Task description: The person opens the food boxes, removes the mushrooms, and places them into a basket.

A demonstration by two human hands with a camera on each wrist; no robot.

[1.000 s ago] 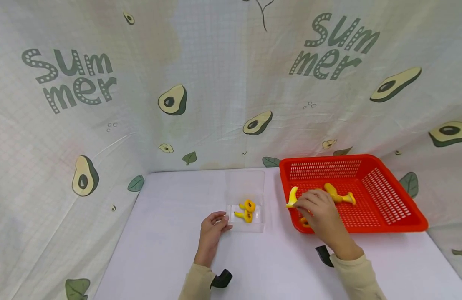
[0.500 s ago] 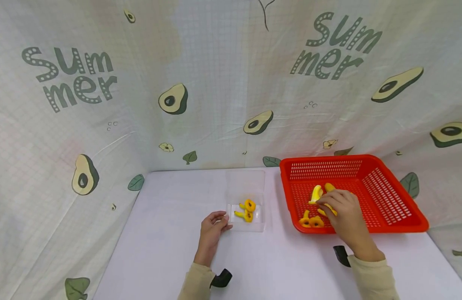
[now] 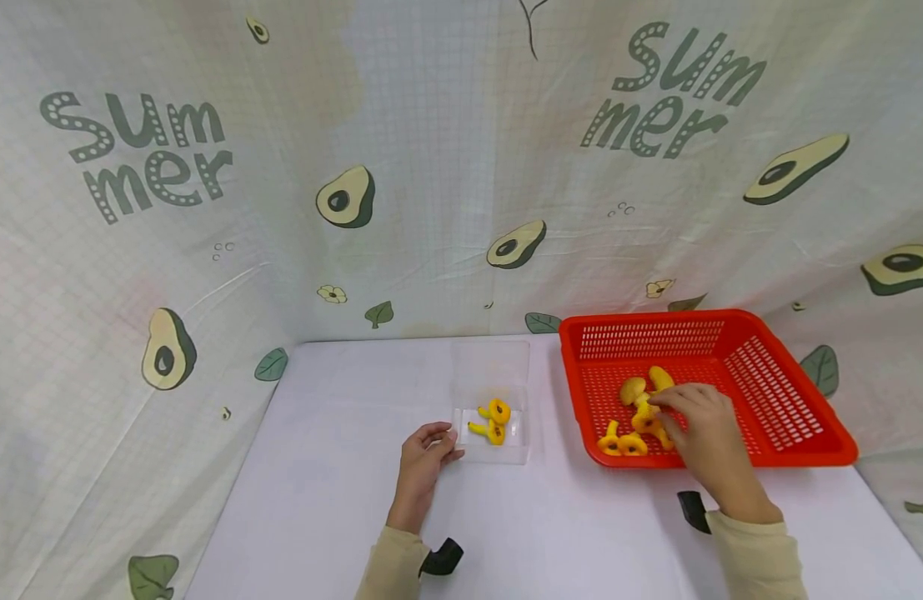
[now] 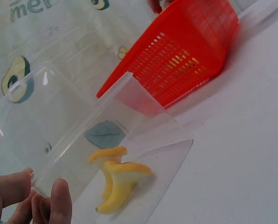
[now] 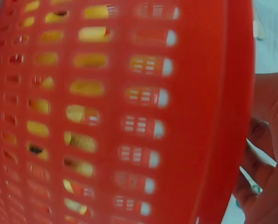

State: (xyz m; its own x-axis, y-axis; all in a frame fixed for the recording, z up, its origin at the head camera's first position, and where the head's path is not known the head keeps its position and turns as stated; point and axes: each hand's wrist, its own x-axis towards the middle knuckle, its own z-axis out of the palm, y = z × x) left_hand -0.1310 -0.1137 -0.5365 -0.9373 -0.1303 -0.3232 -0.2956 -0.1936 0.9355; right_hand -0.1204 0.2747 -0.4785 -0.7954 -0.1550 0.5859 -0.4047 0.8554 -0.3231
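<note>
My left hand (image 3: 422,467) pinches the left edge of a clear plastic box (image 3: 521,454); the left wrist view shows the thumb and fingertips at its wall. Two small yellow toy mushrooms (image 4: 120,182) lie in the box, one leaning against the other. My right hand (image 3: 704,437) reaches over the front of a red plastic basket (image 3: 799,408), its fingers bent loosely above a cluster of yellow mushrooms (image 3: 645,417). Nothing shows firmly held in it. In the right wrist view the basket's wall fills most of the frame and hides the fingertips.
The box's clear lid (image 3: 491,362) stands raised behind it. A white cloth (image 3: 318,467) covers the table, and a printed curtain (image 3: 423,167) hangs behind. Two more yellow mushrooms (image 3: 632,445) lie in the basket's front left corner.
My right hand has moved right from the basket's left rim with a yellow mushroom, which now lies among the others in the basket. My left hand has stayed still.
</note>
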